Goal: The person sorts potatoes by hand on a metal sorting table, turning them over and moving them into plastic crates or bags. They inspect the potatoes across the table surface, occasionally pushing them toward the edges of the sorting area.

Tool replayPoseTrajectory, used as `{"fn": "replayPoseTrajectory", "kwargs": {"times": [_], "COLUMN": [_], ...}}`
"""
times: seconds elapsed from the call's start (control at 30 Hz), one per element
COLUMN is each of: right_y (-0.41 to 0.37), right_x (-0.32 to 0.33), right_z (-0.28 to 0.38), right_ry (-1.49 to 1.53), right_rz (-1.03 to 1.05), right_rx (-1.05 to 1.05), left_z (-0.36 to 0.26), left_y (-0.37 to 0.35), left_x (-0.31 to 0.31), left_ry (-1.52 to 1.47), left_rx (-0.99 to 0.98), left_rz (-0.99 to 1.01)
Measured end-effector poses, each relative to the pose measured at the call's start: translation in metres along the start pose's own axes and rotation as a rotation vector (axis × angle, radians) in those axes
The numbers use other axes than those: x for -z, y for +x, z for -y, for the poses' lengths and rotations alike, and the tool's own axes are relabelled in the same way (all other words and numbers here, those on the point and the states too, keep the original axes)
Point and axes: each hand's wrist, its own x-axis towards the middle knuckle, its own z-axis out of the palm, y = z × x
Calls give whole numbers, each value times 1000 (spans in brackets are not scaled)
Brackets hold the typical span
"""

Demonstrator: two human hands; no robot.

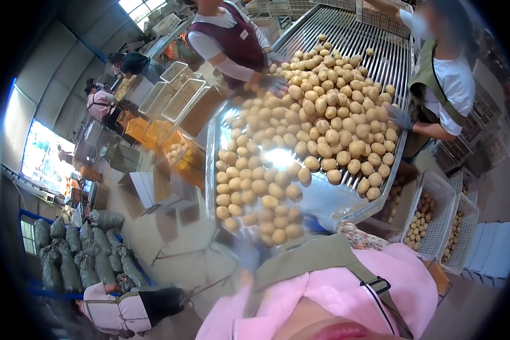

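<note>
Over the pink shirt (345, 294), the left hand (246, 249) and right hand (326, 222) are blurred, their grip I cannot tell; such haste may knock potatoes (277, 226) off the table (358, 212).

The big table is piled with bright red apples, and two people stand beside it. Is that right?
Nearly. The pile on the table is not bright red apples: the head view shows pale yellow-brown round things, seemingly potatoes. Two people do stand beside it, a person in a dark red vest and a person in a white shirt.
</note>
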Motion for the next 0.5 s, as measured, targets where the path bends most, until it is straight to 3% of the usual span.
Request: {"fn": "replayPoseTrajectory", "kwargs": {"times": [0.07, 0.13, 0.17, 0.23, 0.3, 0.33, 0.37, 0.4, 0.43, 0.47, 0.5], "right_y": [-29, -42, -61, -104, 32, 12, 3, -22, -37, -23, -28], "right_x": [-60, -80, -81, -81, 33, 55, 78, 95, 103, 132, 129], "right_z": [50, 103, 141, 219, 142, 160, 177, 196, 202, 177, 164], "right_ry": [-345, -445, -446, -393, 383, -383, -856, -992, -1216, -1206, -1276], "right_rz": [85, 140, 122, -2, -31, -409, -889, -984, -1233, -1314, -1264], "right_rx": [156, 301, 295, 183, 169, 678, 1102, 770, 694, 650, 477], "left_z": [-9, -33, -43, -69, -66, -65, -74, -86, -83, -77, -76], "left_y": [22, 35, 31, 34, 31, 32, 27, 17, 16, 12, 7], "left_x": [-19, -36, -41, -54, -71, -79, -59, -26, -15, -9, -6], "left_ry": [47, -396, -387, 232, 239, 251, 280, 310, 309, 190, 69], "left_rx": [-44, -23, -24, -27, 9, 82, -22, -122, -132, -238, -340], "left_rz": [21, 196, 193, 334, 300, 276, 281, 284, 277, 231, 185]}}
